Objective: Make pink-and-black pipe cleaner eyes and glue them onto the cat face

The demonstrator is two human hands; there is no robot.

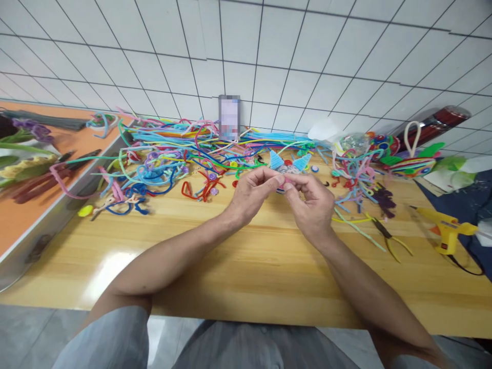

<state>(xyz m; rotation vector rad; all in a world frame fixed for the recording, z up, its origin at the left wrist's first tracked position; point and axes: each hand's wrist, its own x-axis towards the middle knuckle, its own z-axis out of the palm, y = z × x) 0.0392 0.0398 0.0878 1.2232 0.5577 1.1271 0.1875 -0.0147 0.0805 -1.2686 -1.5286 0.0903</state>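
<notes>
Over the middle of the wooden table, my left hand (251, 195) and my right hand (312, 204) meet fingertip to fingertip. Both are closed in a pinch on a small pink piece (284, 183), mostly covered by the fingers; it looks like fuzzy pipe cleaner, though its shape is hidden. Just beyond the fingers stands a round craft figure (288, 168) with two light-blue triangular ears and a red spot between them. Its lower part is hidden behind my hands. Whether my fingers touch the figure I cannot tell.
Pipe cleaners (165, 166) lie heaped along the back and left. A phone (229, 118) leans against the tiled wall. Rightward are more pipe cleaner pieces (355, 171), yellow-handled pliers (388, 238) and a yellow glue gun (448, 230) with its cord. An orange-topped surface (15, 225) borders the left.
</notes>
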